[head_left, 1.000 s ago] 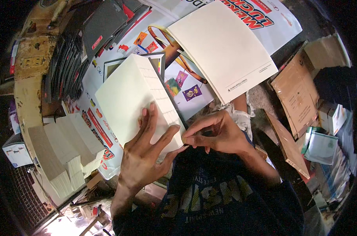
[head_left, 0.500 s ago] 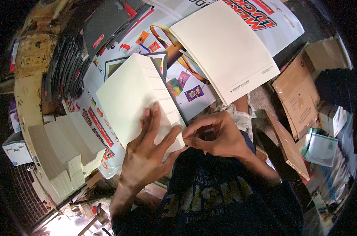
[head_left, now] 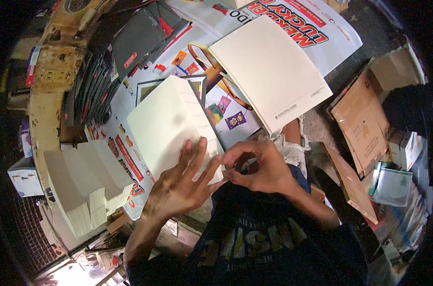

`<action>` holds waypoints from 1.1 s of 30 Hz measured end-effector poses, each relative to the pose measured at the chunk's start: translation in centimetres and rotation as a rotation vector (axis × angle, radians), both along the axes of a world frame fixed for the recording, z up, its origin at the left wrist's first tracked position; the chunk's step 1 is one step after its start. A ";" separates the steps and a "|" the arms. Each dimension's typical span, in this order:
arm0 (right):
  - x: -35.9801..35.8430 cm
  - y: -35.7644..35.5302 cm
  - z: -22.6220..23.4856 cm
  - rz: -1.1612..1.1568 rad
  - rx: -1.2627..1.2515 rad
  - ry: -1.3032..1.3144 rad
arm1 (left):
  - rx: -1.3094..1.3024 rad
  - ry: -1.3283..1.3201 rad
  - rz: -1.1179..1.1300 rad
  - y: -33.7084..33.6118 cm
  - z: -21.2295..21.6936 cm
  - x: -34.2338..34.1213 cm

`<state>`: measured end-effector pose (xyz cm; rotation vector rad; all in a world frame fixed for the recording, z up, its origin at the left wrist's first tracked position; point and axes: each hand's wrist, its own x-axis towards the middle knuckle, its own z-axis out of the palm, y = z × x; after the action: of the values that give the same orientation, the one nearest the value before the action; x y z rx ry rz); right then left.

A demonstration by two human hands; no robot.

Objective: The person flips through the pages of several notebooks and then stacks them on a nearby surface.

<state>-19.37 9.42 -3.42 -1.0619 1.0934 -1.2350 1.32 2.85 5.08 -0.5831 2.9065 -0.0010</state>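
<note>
A thick white book block lies at an angle in front of me, its long side with rows of stitch-like marks facing right. Across its near end rests my left hand, fingers spread over the top page and thumb by the near corner. My right hand is at that same corner, thumb and forefinger pinched together against the edge. Whatever sits in the pinch is too small to make out. Beyond my right hand is a second white book block with small print along its near edge.
Under the blocks spreads a printed banner sheet. Dark covers pile up at the far left, with more standing in a row. Stacked book blocks sit at left. Cardboard, a wooden board and a clear plastic container lie at right.
The view has shifted slightly, so everything sits a little lower. Both hands keep nearly the same places at the block's corner, the right thumb and forefinger still pinched.
</note>
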 end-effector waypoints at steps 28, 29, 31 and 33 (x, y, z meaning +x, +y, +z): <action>5.6 2.2 -4.3 -0.317 -0.560 0.488 | 0.111 0.856 0.796 0.1 -0.9 4.7; 6.7 2.8 -3.8 -0.331 -0.436 0.463 | 0.058 0.912 0.847 0.1 -1.2 5.6; 8.9 2.4 -5.3 -0.485 -0.592 0.479 | 0.372 0.953 1.092 1.2 -1.9 6.8; 8.5 2.2 -5.6 -0.452 -0.607 0.379 | 0.553 0.861 1.245 2.4 -2.1 5.9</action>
<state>-10.85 11.62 -9.01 -1.6110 1.3293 -1.8495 7.25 5.23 2.95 -2.5139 2.2960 1.3995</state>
